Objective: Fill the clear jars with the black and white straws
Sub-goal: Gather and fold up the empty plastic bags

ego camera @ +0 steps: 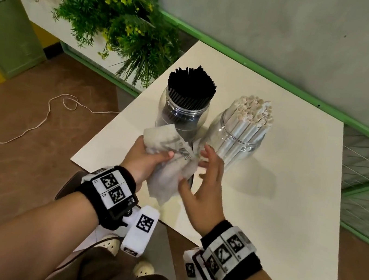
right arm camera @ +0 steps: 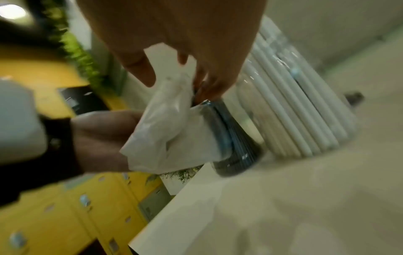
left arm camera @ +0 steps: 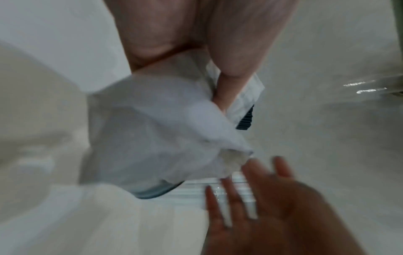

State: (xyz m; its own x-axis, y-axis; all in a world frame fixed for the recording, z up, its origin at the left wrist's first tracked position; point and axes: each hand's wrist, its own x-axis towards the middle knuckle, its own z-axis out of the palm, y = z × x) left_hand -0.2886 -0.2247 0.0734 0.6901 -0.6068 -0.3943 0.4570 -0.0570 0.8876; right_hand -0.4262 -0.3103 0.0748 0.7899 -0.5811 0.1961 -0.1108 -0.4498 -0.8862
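Observation:
Two clear jars stand side by side on the white table (ego camera: 293, 182). The left jar (ego camera: 180, 117) is packed with black straws (ego camera: 191, 84); the right jar (ego camera: 233, 145) is packed with white straws (ego camera: 254, 112). In front of them my left hand (ego camera: 146, 158) grips a crumpled white plastic wrapper (ego camera: 167, 164), thumb across its top. My right hand (ego camera: 208, 180) hovers beside the wrapper with fingers spread and holds nothing. The blurred wrist views show the wrapper (left arm camera: 152, 129) (right arm camera: 165, 124) bunched in the left hand (right arm camera: 102, 138), with the right hand (left arm camera: 272, 207) close by.
A leafy green plant (ego camera: 116, 13) hangs over the table's far left corner. A green rail (ego camera: 285, 83) and grey wall run behind the table. A pale cord (ego camera: 34, 124) lies on the brown floor at left. Green and yellow lockers (ego camera: 3, 36) stand farther left.

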